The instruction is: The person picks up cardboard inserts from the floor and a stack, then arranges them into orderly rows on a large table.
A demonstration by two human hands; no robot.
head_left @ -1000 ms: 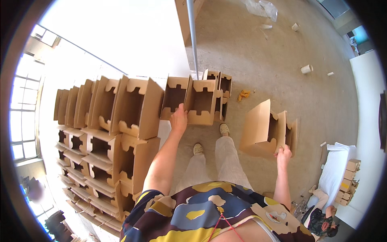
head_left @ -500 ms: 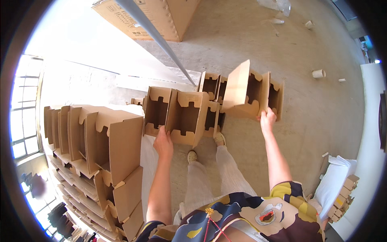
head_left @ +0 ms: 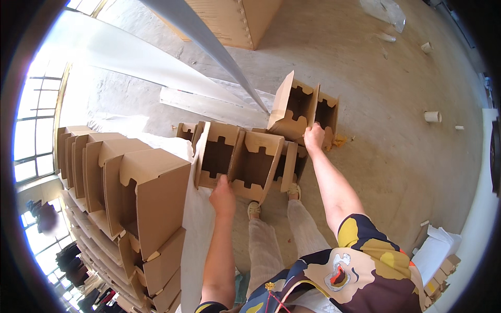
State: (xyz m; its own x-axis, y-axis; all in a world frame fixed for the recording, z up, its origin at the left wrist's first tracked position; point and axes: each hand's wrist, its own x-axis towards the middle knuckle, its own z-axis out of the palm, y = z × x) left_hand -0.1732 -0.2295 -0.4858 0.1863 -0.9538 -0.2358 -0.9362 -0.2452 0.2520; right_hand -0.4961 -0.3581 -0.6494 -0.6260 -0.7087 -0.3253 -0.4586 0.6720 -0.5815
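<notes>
Closed on the near edge of a brown cardboard divider box [head_left: 254, 156] with two notched compartments, my left hand [head_left: 223, 198] grips it at its middle wall. My right hand [head_left: 314, 137] holds a second two-compartment cardboard divider box [head_left: 295, 125] by its near edge, farther out and to the right. Its left flap stands upright. Below and between these two, more notched cardboard boxes [head_left: 288, 166] sit low near my feet, partly hidden. Both hands' fingertips are partly covered by the cardboard.
A tall stack of similar cardboard boxes [head_left: 163, 195] rises close on my left. A grey pole [head_left: 219, 55] slants down ahead, with a large carton [head_left: 224, 21] behind it. White tubes [head_left: 432, 117] and clear plastic [head_left: 389, 13] lie on the concrete floor at right.
My right hand has moved its box leftward and away from me, over the low boxes. The left hand's box has shifted slightly right and nearer in view. The view has also shifted.
</notes>
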